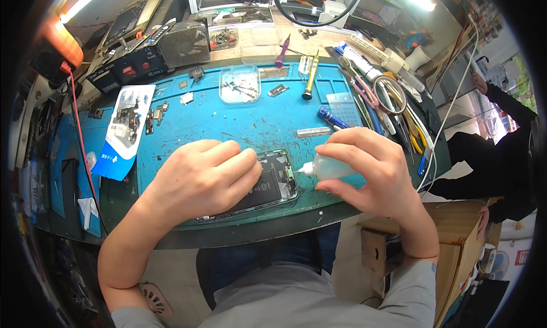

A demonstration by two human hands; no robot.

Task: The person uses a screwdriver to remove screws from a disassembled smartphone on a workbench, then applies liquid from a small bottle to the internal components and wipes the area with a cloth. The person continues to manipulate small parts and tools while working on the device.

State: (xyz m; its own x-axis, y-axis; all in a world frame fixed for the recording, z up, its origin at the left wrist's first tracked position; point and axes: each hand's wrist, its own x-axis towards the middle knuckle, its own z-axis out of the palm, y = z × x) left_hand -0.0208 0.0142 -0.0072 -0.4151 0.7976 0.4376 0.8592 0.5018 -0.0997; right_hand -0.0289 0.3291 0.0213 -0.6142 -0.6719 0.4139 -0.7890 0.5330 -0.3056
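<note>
An opened smartphone (268, 189) lies at a slant on the blue-green mat in front of me, its black battery and inner parts exposed. My left hand (199, 180) is over the phone's left part and hides it. Its fingers are curled together, and whatever they may hold is hidden. In my right hand (379, 168) is a translucent squeeze bottle (340, 169) with a white cap and thin nozzle, gripped between thumb and fingers. The bottle is tipped sideways, its tip pointing left at the phone's right end. Whether the tip touches the phone I cannot tell.
Behind the phone are a clear plastic box (240, 84) of small parts, a yellow screwdriver (311, 77) and a metal strip (313, 132). A blister pack (124, 128) lies left. Pliers and tweezers (413, 128) crowd the right. A person in black (484, 163) is at far right.
</note>
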